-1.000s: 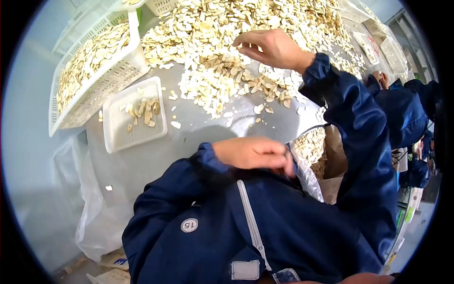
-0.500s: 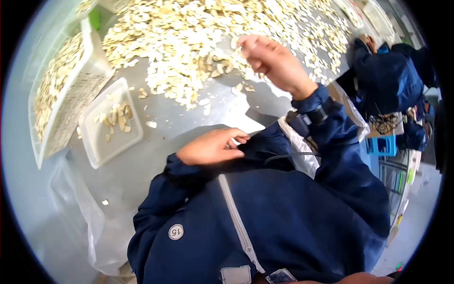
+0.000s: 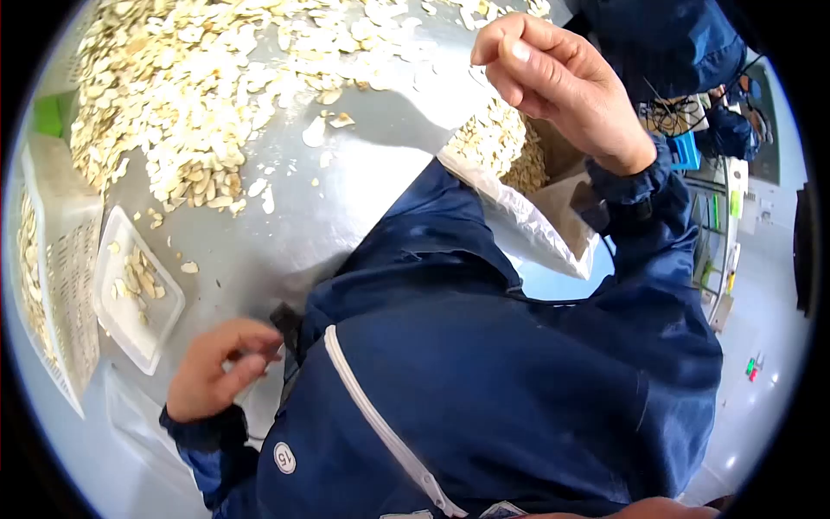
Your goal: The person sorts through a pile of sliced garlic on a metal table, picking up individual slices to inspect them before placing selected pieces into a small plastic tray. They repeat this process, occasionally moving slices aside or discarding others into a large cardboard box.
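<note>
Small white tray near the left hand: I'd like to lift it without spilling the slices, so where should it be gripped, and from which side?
Probably pinch the raised rim of the small white tray at its bare near end, coming from the left hand side. The slices lie toward the far end, and the basket crowds the other long side.

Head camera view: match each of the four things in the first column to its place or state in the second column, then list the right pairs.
Things
1. small white tray
2. right hand
3. round badge
4. lined bag

Places or states
A. on the blue jacket
B. raised, fingers pinched together
C. at the table edge, holding many pale slices
D. flat on the grey table, holding only a few pieces

Pairs: 1-D, 2-B, 3-A, 4-C
</note>
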The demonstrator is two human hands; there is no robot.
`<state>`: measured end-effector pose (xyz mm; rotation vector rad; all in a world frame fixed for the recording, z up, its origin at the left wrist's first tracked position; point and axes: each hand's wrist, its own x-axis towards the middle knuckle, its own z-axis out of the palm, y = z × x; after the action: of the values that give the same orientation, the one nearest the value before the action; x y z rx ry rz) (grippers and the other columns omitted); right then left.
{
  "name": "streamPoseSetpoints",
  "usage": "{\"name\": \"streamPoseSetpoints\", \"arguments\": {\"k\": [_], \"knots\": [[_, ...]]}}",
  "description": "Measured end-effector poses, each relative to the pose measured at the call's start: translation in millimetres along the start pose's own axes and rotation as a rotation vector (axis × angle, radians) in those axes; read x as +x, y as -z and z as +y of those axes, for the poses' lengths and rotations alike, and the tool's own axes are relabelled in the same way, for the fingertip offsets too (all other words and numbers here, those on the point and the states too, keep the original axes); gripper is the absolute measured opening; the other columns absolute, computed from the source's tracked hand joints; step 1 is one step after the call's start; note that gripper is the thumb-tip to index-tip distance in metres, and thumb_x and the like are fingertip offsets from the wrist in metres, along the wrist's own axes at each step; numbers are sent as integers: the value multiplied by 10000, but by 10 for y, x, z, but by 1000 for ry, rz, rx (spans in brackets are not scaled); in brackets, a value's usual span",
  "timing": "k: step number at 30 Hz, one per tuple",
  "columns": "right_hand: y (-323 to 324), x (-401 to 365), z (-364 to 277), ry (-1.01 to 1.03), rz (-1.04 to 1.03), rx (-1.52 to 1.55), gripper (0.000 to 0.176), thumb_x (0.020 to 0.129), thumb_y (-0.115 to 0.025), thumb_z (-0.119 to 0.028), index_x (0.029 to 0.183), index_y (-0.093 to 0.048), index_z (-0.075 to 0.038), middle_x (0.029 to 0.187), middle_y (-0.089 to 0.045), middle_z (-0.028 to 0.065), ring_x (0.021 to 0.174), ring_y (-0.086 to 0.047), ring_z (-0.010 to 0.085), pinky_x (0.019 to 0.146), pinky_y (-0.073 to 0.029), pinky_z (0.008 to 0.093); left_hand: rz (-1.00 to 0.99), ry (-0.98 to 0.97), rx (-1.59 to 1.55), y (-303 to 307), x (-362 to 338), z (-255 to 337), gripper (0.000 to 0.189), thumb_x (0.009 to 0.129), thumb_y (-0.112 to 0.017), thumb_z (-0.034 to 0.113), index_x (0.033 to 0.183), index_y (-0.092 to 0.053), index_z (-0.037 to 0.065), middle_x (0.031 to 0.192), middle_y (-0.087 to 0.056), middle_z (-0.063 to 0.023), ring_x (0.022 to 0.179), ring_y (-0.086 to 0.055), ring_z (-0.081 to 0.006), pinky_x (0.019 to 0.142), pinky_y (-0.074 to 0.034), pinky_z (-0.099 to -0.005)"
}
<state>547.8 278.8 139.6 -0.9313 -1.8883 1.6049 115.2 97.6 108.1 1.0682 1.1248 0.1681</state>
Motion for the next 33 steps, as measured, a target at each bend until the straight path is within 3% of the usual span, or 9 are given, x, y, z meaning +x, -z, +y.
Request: {"name": "streamPoseSetpoints", "arguments": {"k": [3, 6, 9, 11, 13, 15, 18, 27, 33], "knots": [[134, -113, 26, -135, -83, -260, 358, 1077, -607, -360, 1226, -704, -49, 853, -622, -43, 735, -528, 29, 667, -459, 204, -31, 89, 243, 58, -343, 89, 321, 896, -648, -12, 1213, -680, 30, 1107, -718, -110, 971, -738, -210, 755, -539, -290], [213, 59, -66, -72, -181, -404, 326, 1060, -636, -314, 1221, -684, -34, 893, -634, -13, 792, -566, 55, 705, -481, 207, 229, 138, 218, 217, -775, 473, 310, 832, -654, 0, 1140, -682, -17, 1040, -715, -130, 871, -749, -233, 683, -553, -280], [54, 452, -74, 50, -191, -467, 313, 1057, -641, -302, 1225, -691, -43, 889, -643, -14, 802, -578, 59, 723, -491, 215, 707, -172, 265, 445, -933, 631, 522, 1033, -571, 502, 1111, -598, -14, 871, -679, -113, 654, -681, -172, 479, -476, -225], [-160, 832, -57, 165, -188, -493, 307, 1056, -647, -302, 1233, -711, -60, 874, -659, -24, 810, -595, 61, 750, -508, 228, 848, -512, -1, 515, -571, 747, 520, 1065, -529, 481, 1266, -545, 2, 817, -594, -41, 555, -532, -94, 430, -368, -198], [-501, 1198, 223, 262, -143, -161, 302, 1056, -638, -268, 1279, -689, -71, 910, -686, -23, 779, -578, 44, 701, -487, 225, 911, -758, -260, 541, -131, 821, 559, 1088, -504, 447, 1449, -466, 22, 798, -525, 21, 524, -435, -34, 394, -283, -184], [-923, 1374, 232, 205, -13, 138, 274, 1079, -610, -234, 1308, -661, -93, 904, -628, -55, 743, -487, 10, 640, -388, 183, 600, -984, -542, 513, 362, 650, 430, 1085, -552, 402, 1343, -544, 59, 804, -538, 39, 600, -485, -30, 400, -283, -172], [-1344, 1609, 314, 106, 13, 433, 285, 1083, -592, -216, 1325, -651, -78, 932, -636, -50, 710, -460, 7, 609, -357, 179, 601, -763, -862, 165, 932, 460, 259, 1103, -533, 298, 1198, -598, 67, 871, -587, 9, 673, -524, -69, 509, -382, -201], [-700, 1128, 189, 24, -71, -22, 303, 1090, -582, -280, 1303, -666, -81, 912, -629, -43, 734, -473, 18, 650, -393, 192, 249, -435, -359, -233, 1103, -1, 169, 1088, -524, 129, 1190, -621, 34, 959, -633, -41, 793, -593, -85, 667, -508, -239], [53, 0, -93, 73, 183, -330, 311, 1078, -603, -297, 1269, -675, -62, 881, -658, -50, 750, -516, 22, 661, -431, 204, -27, -241, -172, -458, 1331, 24, 249, 1061, -532, 72, 1284, -629, 23, 1084, -676, -71, 905, -641, -125, 774, -529, -261]]}}
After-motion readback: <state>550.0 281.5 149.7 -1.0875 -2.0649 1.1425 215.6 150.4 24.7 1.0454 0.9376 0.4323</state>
